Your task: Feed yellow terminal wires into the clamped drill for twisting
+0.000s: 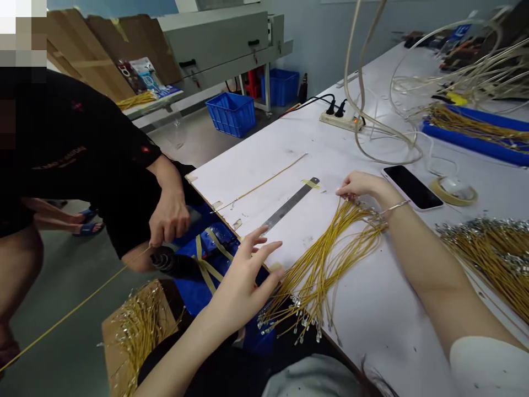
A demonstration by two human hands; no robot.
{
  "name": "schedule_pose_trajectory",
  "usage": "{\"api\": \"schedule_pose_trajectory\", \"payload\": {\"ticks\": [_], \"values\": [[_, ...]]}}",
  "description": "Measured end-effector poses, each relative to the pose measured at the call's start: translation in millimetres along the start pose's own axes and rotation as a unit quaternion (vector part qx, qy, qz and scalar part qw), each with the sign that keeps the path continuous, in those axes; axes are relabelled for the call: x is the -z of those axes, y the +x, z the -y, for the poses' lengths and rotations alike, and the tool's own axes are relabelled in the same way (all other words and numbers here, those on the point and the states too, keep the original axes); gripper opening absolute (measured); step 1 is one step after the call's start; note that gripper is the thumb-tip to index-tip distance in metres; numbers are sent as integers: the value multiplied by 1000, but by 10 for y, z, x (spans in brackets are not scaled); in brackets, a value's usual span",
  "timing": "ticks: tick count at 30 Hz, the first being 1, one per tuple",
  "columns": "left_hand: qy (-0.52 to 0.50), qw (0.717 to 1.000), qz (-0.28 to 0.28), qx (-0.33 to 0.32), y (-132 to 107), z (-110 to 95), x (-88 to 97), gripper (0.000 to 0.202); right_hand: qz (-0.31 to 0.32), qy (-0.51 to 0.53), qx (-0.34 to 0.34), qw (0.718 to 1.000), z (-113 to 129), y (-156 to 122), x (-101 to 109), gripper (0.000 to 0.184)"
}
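My left hand (243,278) hangs over the table's front edge with its fingers spread and nothing in them. It is close to a loose bundle of yellow wires (318,259) with silvery metal terminals, which lies partly over the edge. At the far end of that bundle my right hand (354,184) pinches wire ends between thumb and fingers; how many it holds is hidden. A steel ruler (289,207) is taped flat on the white table, left of the bundle. Beyond it lies a single yellow wire (264,182), stretched out straight.
A co-worker's hand (168,220) is at a black tool (171,263), beside a long taut wire. A phone (413,187), tape roll (453,192), power strip (341,119) and another wire pile (491,259) are on the table. A cardboard box (111,336) with wires stands below left.
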State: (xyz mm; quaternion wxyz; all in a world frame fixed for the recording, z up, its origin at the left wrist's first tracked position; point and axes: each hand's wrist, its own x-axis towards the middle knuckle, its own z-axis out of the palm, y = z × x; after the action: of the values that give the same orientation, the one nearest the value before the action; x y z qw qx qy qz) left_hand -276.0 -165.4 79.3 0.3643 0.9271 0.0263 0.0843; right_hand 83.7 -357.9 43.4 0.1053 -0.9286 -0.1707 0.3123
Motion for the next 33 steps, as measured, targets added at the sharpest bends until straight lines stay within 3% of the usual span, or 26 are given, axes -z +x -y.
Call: {"api": "schedule_pose_trajectory", "payload": {"ticks": [4,7,10,13,15,17,19,23,27,31,33], "values": [[-14,1000,1,-11,-15,-148,33,33,-22,-40,-3,999,60,-87,11,14],[-13,1000,-2,0,-33,-146,81,33,-102,-30,4,994,59,-216,76,18],[-15,1000,-19,3,-36,-72,52,33,-166,48,29,985,10,-325,184,23],[-12,999,-44,12,-8,16,-183,28,-207,61,52,975,-11,-368,228,22],[10,1000,-12,10,19,38,-445,30,-173,-12,36,984,3,-365,184,23],[45,998,36,-31,41,20,-724,40,-92,-79,5,993,20,-354,100,27],[75,993,59,-63,54,-22,-956,48,-47,-89,-11,995,22,-345,9,27],[99,989,68,-83,56,-80,-1167,50,-73,-10,-3,997,-6,-368,-85,19],[47,993,73,-83,54,-68,-1071,49,-145,150,85,974,14,-567,24,34],[-109,993,-16,-34,108,-108,-764,42,-201,333,265,883,228,-1057,224,46],[-196,978,-71,-18,183,-195,-584,39,-188,368,319,853,429,-1349,266,44]]}}
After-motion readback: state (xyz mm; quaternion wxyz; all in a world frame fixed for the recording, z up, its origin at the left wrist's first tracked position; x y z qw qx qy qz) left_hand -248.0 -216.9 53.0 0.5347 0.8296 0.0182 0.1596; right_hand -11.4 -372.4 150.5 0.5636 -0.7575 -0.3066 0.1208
